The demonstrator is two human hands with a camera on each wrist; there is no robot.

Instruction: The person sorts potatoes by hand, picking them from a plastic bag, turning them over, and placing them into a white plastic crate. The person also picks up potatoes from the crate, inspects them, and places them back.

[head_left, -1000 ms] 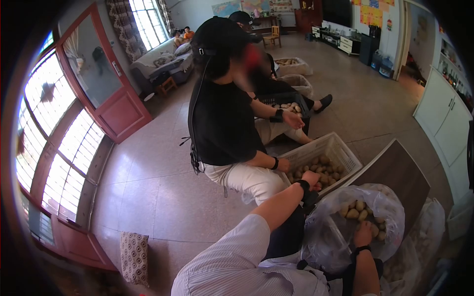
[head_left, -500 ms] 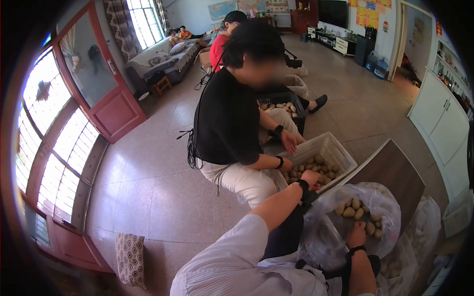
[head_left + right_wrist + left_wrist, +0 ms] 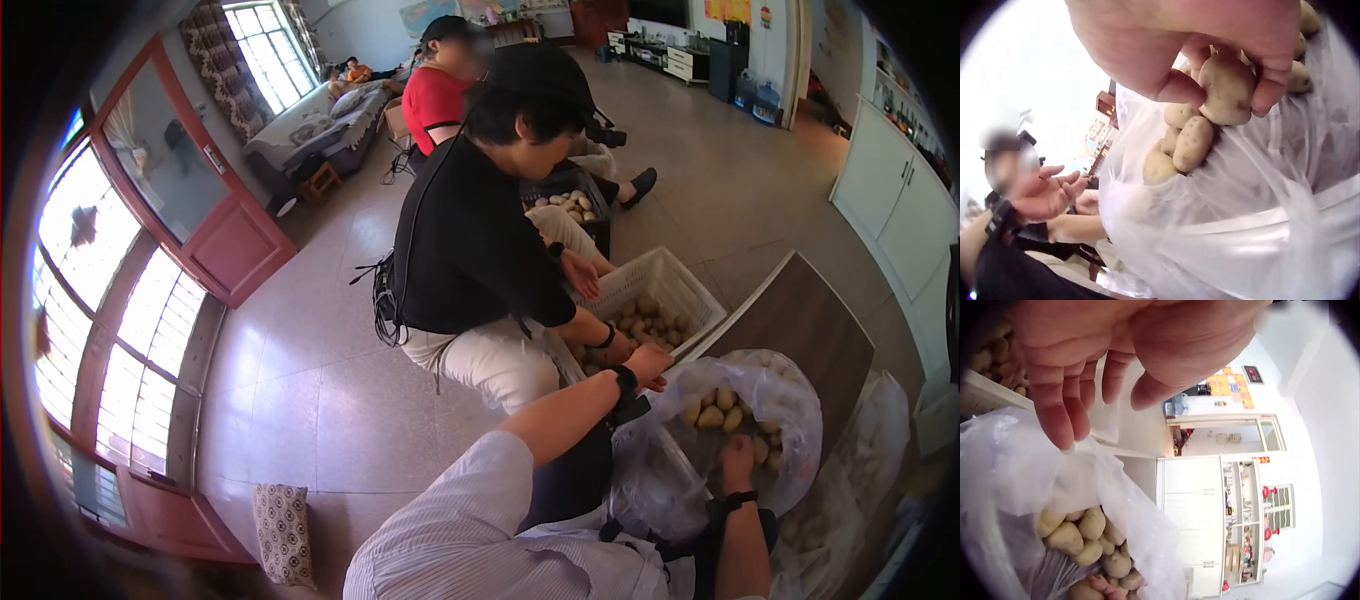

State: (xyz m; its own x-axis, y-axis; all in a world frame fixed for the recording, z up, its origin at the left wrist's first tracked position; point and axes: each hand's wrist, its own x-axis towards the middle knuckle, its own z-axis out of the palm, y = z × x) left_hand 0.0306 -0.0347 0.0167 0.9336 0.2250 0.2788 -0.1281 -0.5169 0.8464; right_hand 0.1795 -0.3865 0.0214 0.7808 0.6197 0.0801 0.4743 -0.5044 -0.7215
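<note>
One round tan potato (image 3: 1227, 94) sits pinched between thumb and fingers of the right hand (image 3: 1185, 40), at the mouth of a crinkled clear plastic bag (image 3: 1147, 228) with more tan potatoes (image 3: 1193, 144) inside. Over to the left hand (image 3: 1135, 337): empty, fingers loose, between the bag and a slatted white plastic crate (image 3: 695, 287). Trouble, I'd say: that bag (flimsy, all folds) could snag a finger, and a fingertip hold could slip. Orange wall sheets (image 3: 1230, 387), black rectangular sign (image 3: 1252, 375): neither readable.
</note>
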